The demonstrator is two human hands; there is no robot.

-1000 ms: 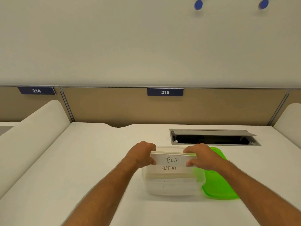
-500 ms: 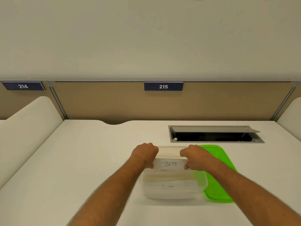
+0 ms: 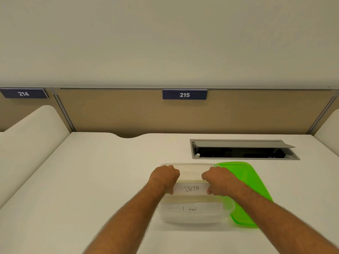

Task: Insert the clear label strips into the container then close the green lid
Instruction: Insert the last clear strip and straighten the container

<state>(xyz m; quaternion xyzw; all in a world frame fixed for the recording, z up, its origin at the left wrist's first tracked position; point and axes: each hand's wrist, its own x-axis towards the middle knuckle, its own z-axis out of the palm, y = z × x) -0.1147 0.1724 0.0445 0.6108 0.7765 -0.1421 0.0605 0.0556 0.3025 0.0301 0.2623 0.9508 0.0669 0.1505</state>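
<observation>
A clear plastic container (image 3: 194,217) stands on the white desk in front of me. Both hands hold a label strip marked "BETA" (image 3: 191,188) inside it: my left hand (image 3: 165,176) pinches its left end and my right hand (image 3: 218,179) pinches its right end. The strip stands upright, sunk into the container. Behind the container's near wall shows another strip (image 3: 190,208) with partly readable writing. The green lid (image 3: 247,182) lies flat on the desk, against the container's right side and partly under it.
An open cable hatch (image 3: 244,150) with a raised grey flap is set into the desk behind the lid. A tan partition with plates 214 (image 3: 23,93) and 215 (image 3: 184,94) closes the far edge. White dividers stand at both sides.
Both hands have lowered the BETA strip deeper into the container; the ALPHA writing below it is now hidden. The camera has tilted down slightly.
</observation>
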